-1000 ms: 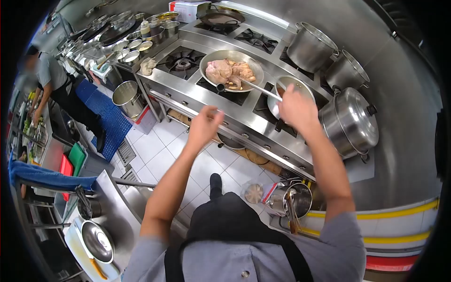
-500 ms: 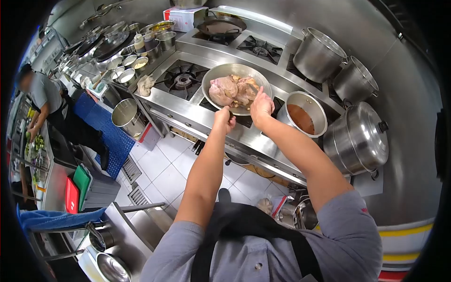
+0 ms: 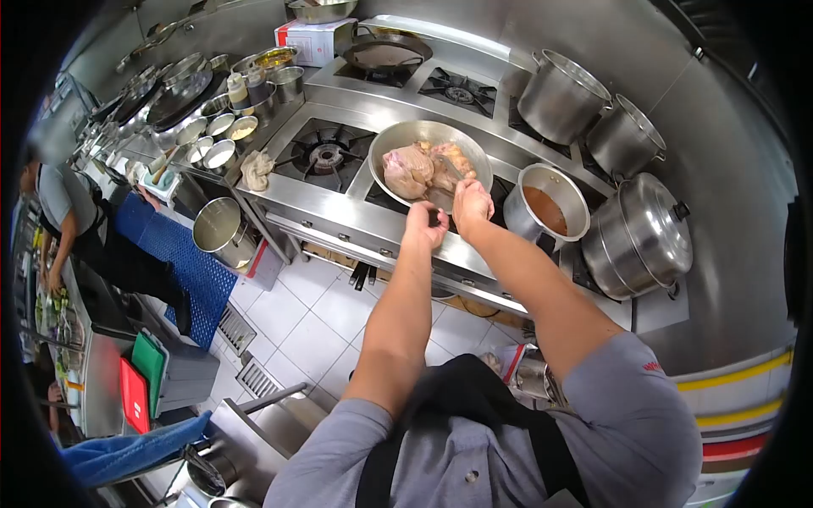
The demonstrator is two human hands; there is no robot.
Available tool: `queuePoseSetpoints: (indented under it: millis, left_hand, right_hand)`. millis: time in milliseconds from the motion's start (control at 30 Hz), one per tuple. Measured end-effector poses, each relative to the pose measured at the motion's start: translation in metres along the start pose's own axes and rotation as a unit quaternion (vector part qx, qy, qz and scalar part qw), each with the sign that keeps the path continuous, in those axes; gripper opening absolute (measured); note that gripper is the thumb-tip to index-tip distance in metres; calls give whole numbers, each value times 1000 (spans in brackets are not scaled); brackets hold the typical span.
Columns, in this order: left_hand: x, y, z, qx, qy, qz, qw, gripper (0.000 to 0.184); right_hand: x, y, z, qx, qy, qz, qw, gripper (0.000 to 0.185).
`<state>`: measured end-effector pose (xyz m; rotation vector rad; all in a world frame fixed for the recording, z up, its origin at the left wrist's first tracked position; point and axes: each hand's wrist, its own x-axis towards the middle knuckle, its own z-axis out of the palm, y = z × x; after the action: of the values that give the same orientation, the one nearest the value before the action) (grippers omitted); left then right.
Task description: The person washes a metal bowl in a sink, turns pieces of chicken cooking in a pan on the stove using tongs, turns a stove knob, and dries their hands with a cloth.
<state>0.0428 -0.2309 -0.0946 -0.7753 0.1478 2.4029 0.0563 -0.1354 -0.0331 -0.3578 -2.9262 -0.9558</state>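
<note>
I see the left hand [image 3: 426, 225] gripping the handle [image 3: 435, 218] of the pan [image 3: 423, 131], the right hand [image 3: 472, 206] clutching a utensil [image 3: 451, 168].

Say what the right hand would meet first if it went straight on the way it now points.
Beyond the utensil it seems to grip, the right hand would probably meet the right-hand piece of meat in the pan; depth is unclear, so it might pass above.
</note>
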Motion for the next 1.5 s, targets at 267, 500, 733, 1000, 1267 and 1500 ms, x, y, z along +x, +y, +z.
queuePoseSetpoints:
  millis: [267,500,733,1000,1267,1500]
  left_hand:
    - [-18,-9,3,1,4,53,999,20]
    - [-23,-12,6,-45,4,70,996,23]
    - [-18,-10,3,-54,-22,77,995,24]
    - [-19,-4,6,-23,-1,83,996,22]
    - [-16,-2,5,-42,16,58,997,13]
    - [-17,-8,2,5,6,41,999,24]
  right_hand:
    - [47,-13,41,-12,38,-7,999,58]
    - [47,38,20,-10,4,-97,995,52]
    - [39,78,-2,286,-132,-72,946,54]
    - [59,48,66,284,-69,-55,955,57]
    - [32,64,22,711,-329,171,597,49]
    - [35,64,33,788,-493,228,289,58]
